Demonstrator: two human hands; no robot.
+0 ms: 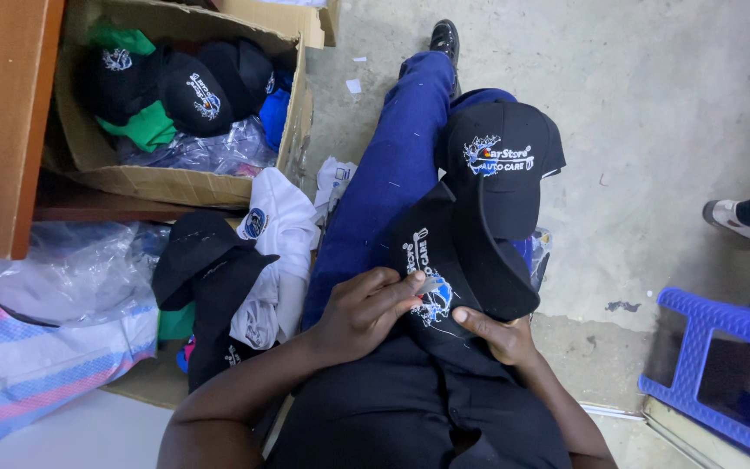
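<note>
Up and to the left of the hands, well apart, an open cardboard box (292,130) holds black caps with pale stitched emblems, green cloth and clear plastic wrap. Left of the left hand, a heap of black caps (206,260) lies against folded white cloth (284,226) bearing a round blue badge, and beyond that a clear plastic bag (71,269) sits over a pink-and-blue striped sack (36,365). To the right, a blue plastic stool (713,347).

A finished black cap (501,161) with a blue-and-white emblem rests on the knee, above both hands. Just below it, touching it, the cap being worked (444,278) lies on the lap, brim pointing up and away, its long axis running from the body toward the knee.

The left hand (362,313) pinches a small pale tool or thread at the emblem; I cannot tell which. The right hand (501,334) grips the cap's lower edge, thumb on top. Both are equally near.
</note>
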